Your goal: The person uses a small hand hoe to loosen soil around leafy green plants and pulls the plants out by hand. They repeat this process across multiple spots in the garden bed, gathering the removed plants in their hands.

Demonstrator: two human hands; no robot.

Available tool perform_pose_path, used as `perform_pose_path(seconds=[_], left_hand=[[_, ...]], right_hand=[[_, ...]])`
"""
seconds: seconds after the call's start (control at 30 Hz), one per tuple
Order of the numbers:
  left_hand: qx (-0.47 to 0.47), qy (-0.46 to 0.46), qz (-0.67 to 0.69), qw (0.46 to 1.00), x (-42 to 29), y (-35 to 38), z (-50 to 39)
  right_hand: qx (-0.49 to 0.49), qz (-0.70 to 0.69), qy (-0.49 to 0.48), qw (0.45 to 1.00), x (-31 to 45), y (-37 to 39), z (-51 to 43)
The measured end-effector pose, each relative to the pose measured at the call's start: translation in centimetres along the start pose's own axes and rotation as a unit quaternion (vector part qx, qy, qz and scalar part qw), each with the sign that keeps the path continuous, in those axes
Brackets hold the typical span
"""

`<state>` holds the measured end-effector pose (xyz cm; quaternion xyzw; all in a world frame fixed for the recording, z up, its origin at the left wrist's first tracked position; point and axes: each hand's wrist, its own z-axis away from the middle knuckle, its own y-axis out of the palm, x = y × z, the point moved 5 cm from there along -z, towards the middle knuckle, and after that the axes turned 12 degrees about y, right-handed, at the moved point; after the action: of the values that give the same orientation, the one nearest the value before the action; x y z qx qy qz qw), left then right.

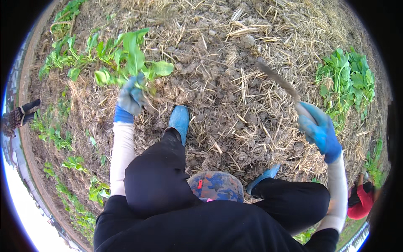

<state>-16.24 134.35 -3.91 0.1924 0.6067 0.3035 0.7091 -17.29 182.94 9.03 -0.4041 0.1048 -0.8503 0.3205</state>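
My left hand [130, 97], in a blue and grey work glove, grips a leafy green plant [134, 55] near its base. Broad leaves rise above the fist, and thin stems or roots blur below it. In my right hand [318, 129], also gloved in blue, is a long dark-bladed knife [278, 78]; its handle is mostly hidden by my fingers. The blade points up and left over straw-covered soil [220, 94], apart from the plant. Beyond the right hand lies a pile of cut greens [348, 78].
More green plants [75, 56] grow at the upper left, with rows [72, 201] further down that side. A camouflage-patterned seat [217, 186] is between my legs, behind my blue boots [180, 121]. One person [360, 201] bends at the far right; another [19, 116] is at the left edge.
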Motion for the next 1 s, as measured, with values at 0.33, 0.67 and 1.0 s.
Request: perform_pose_path(seconds=[0.33,0.67,1.0], left_hand=[[-0.281,-0.202,-0.094,0.934,11.9,-13.9,4.6],[-0.098,0.061,0.254,0.96,-0.8,-10.5,3.7],[0.011,-0.106,0.18,0.978,6.6,-7.1,-3.8]], right_hand=[[0.107,0.326,-0.145,0.928,7.3,17.7,-13.6],[0.172,0.33,-0.118,0.921,9.5,19.0,-17.5],[0.214,0.213,0.043,0.952,6.4,29.9,-25.2]])
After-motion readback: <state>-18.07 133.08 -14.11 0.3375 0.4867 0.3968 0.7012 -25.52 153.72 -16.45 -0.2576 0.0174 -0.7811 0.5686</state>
